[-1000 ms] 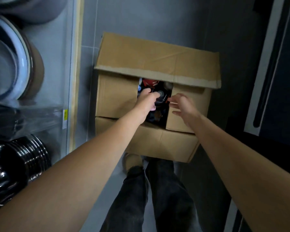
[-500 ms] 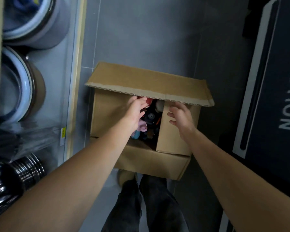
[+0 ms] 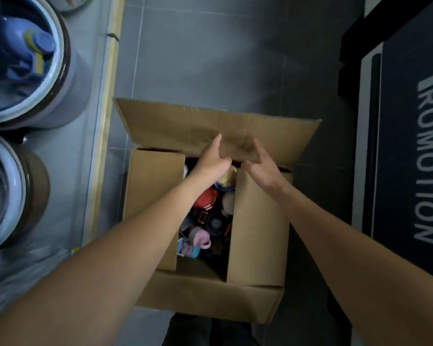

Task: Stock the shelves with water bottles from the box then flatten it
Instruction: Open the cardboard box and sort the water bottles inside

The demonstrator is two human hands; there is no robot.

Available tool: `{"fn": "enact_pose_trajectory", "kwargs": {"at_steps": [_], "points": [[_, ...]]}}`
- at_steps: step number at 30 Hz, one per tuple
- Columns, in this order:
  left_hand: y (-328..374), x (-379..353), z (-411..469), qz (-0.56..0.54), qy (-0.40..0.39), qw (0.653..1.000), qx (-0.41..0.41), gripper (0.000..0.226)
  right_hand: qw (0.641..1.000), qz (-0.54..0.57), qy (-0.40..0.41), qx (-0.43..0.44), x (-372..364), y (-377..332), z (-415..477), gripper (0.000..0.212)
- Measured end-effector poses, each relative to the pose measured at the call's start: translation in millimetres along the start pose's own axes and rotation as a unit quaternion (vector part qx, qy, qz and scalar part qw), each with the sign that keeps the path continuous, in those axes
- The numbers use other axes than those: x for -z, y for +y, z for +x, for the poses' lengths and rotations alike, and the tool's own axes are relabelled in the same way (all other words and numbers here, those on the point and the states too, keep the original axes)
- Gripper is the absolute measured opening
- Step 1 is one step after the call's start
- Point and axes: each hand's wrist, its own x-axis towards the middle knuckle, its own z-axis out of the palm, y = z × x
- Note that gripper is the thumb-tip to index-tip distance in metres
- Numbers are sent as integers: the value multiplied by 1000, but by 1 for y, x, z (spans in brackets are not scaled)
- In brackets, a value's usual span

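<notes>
A brown cardboard box (image 3: pixel 258 236) stands on the grey tiled floor below me. Its far flap (image 3: pixel 185 123) is lifted and leans away from me. The two side flaps lie half across the top, and through the gap between them I see several water bottles (image 3: pixel 205 216) in red, pink, blue and black. My left hand (image 3: pixel 214 159) and my right hand (image 3: pixel 261 166) both press with straight fingers against the inner face of the far flap, close together at its middle.
A shelf (image 3: pixel 103 136) with a pale wooden edge runs along the left, holding large round pots (image 3: pixel 68 78). A dark mat with white lettering (image 3: pixel 428 156) lies on the right. My legs in dark trousers (image 3: pixel 210 333) stand just behind the box.
Both hands came up out of the gap between the side flaps and pushed the far flap up and away. The flap has swung from lying flat to leaning open.
</notes>
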Motion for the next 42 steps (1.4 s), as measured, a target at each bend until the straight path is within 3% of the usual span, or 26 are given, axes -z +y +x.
{"fn": "enact_pose_trajectory", "kwargs": {"at_steps": [4, 8, 12, 16, 21, 25, 28, 32, 38, 42], "points": [[-16, -2, 39, 171, 3, 983, -62, 72, 996, -89, -7, -13, -7, 15, 38, 63], [-40, -3, 55, 342, -1, 938, -54, 75, 973, -228, 4, 30, -23, 37, 61, 39], [-56, -12, 51, 423, 3, 903, -73, 77, 932, -358, -3, 55, -35, 62, 70, 52], [-55, -11, 51, 433, 4, 899, -64, 76, 928, -369, 10, 57, -39, 66, 72, 54], [-54, -9, 18, 367, -15, 928, -66, 79, 917, -393, -15, 70, -48, 62, 43, 67], [-69, -12, -25, 350, -10, 935, -53, 71, 907, -411, -27, 90, -61, 69, -6, 56], [-89, -15, -53, 328, -13, 944, -34, 55, 882, -449, -73, 126, -75, 82, -37, 57], [-111, -17, -77, 336, -31, 941, -32, 50, 830, -531, -145, 91, -85, 96, -57, 45], [-114, -21, -108, 354, -67, 932, -34, 52, 776, -605, -132, 123, -71, 87, -87, 38], [-88, -24, -127, 344, -76, 935, -29, 54, 771, -617, -96, 122, -47, 70, -113, 34]]}}
